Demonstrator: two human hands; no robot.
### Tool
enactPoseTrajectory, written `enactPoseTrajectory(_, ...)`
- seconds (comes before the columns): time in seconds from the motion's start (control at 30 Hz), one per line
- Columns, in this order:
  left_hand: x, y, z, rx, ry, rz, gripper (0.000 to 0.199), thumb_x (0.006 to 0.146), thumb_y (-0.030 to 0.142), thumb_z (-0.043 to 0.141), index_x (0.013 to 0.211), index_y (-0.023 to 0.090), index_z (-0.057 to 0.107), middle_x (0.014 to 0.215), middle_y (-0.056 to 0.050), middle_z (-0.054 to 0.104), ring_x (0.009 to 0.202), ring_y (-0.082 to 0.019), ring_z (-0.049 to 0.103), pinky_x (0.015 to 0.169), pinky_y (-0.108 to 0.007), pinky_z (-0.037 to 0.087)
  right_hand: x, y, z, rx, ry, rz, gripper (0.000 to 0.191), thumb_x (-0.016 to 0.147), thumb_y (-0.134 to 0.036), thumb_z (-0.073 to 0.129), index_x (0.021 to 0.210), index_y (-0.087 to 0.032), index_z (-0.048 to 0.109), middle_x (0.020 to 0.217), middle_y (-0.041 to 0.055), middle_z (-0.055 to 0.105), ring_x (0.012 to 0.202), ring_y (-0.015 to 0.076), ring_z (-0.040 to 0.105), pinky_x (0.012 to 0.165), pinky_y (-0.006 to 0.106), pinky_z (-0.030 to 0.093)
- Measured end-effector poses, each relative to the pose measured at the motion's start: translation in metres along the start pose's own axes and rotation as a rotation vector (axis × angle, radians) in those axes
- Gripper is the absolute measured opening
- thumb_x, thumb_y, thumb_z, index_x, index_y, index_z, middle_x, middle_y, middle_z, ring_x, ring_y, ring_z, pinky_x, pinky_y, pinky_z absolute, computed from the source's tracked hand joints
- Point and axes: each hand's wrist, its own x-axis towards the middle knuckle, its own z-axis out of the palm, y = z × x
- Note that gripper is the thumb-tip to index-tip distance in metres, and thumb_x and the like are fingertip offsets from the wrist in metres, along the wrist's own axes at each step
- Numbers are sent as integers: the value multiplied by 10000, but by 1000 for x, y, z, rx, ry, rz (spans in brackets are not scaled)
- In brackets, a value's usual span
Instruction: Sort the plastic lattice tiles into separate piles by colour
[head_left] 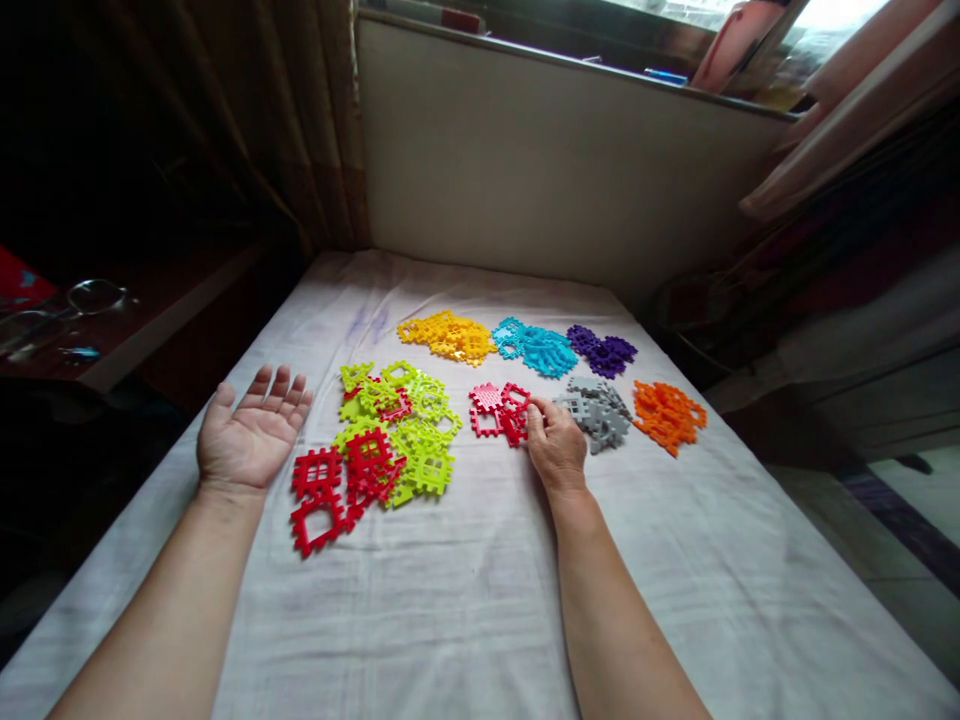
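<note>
My left hand point(253, 428) lies palm up at the left, fingers stretched out and nothing in it. Just right of it is a mixed heap of lime-green interlocking plastic tiles point(427, 470) and red tiles point(316, 472), some with window cut-outs. My right hand point(555, 440) is closed at the fingertips by the right edge of a small group of red interlocking tiles point(487, 422). Its fingers seem to pinch one red tile there, partly hidden by the hand. Grey tiles point(604, 415) lie close on the right of that hand.
Along the back lie piles of yellow tiles point(450, 337), light-blue tiles point(544, 348) and purple tiles point(604, 350). An orange pile point(669, 415) is at the right. All rest on a pale cloth point(420, 620). A dark side table point(112, 370) with glasses stands left; a wall is behind.
</note>
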Motion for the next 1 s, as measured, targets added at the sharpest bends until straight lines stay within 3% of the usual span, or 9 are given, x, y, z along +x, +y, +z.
enactPoseTrajectory(0.13, 0, 1, 3, -66, 30, -20, 332, 892, 507, 471, 935, 251, 678, 1071, -65, 754, 1098, -221, 688, 846, -361, 621, 2, 1, -1, -73, 81, -29, 353, 923, -376, 446, 977, -171, 729, 945, 120, 694, 851, 219, 627, 825, 361, 489)
enactPoseTrajectory(0.23, -2, 2, 8, -108, 61, -37, 380, 935, 495, 392, 932, 233, 667, 1016, -66, 761, 1018, -217, 714, 784, -358, 630, 0, -13, 3, -14, 66, -108, 310, 930, -336, 457, 941, -182, 726, 936, 98, 702, 886, 208, 627, 850, 340, 485)
enactPoseTrajectory(0.33, -3, 2, 11, -125, 70, -49, 394, 956, 485, 361, 923, 234, 664, 998, -57, 763, 983, -213, 721, 770, -350, 626, -13, -47, 11, 82, -56, -236, 260, 946, -309, 483, 915, -212, 723, 936, 76, 711, 915, 204, 633, 862, 332, 481)
enactPoseTrajectory(0.47, -3, 1, 9, -143, 55, -44, 387, 950, 480, 376, 931, 224, 666, 1008, -61, 760, 975, -214, 721, 777, -353, 623, -43, -100, 18, 126, -332, -469, 197, 916, -379, 604, 995, -243, 722, 1032, 61, 723, 993, 212, 618, 926, 363, 440)
enactPoseTrajectory(0.57, -1, 0, 7, -156, 32, -38, 378, 943, 475, 397, 947, 212, 669, 1017, -69, 757, 976, -221, 719, 776, -364, 621, -63, -124, 18, 109, -502, -601, 372, 820, -502, 715, 1091, -248, 697, 1141, 65, 709, 1106, 253, 569, 972, 412, 395)
enactPoseTrajectory(0.63, -1, 0, 7, -163, 27, -40, 381, 945, 473, 398, 944, 206, 669, 1009, -70, 757, 964, -222, 720, 772, -368, 620, -69, -129, 18, 79, -558, -621, 428, 785, -511, 746, 1116, -246, 683, 1173, 70, 698, 1135, 266, 547, 985, 428, 374)
enactPoseTrajectory(0.77, -3, 1, 8, -173, 29, -49, 370, 946, 471, 410, 936, 204, 667, 1003, -67, 756, 954, -215, 722, 782, -362, 617, -71, -128, 18, 57, -585, -623, 291, 847, -412, 700, 1083, -242, 690, 1156, 67, 702, 1118, 249, 548, 988, 421, 359)
enactPoseTrajectory(1.0, 0, 0, 4, -169, 17, -41, 361, 932, 485, 435, 950, 214, 673, 1023, -73, 756, 971, -225, 721, 787, -373, 617, -71, -129, 22, 122, -470, -695, 169, 938, -368, 600, 976, -264, 729, 1122, 39, 721, 1063, 209, 580, 934, 384, 399)
